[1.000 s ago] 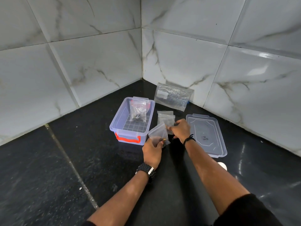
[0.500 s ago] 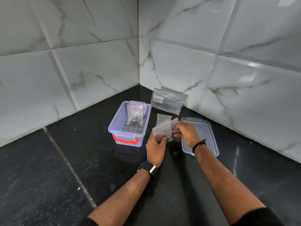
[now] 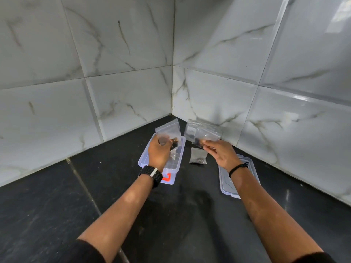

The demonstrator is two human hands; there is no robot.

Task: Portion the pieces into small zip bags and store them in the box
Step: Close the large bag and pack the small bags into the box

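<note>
I am seeing the hands apart now, where half a second ago they were meeting over one bag between box and lid. Nearest, the lid (image 3: 226, 184) is lying flat, partly hidden under the right forearm. My left hand (image 3: 158, 153) is gripping a small zip bag (image 3: 168, 131) of dark pieces over the clear box (image 3: 171, 172), covering most of it. The right hand (image 3: 221, 155) is pinching a second bag (image 3: 204, 136); another (image 3: 198, 158) is lying between. The big bag (image 3: 191, 128) behind is blurred.
</note>
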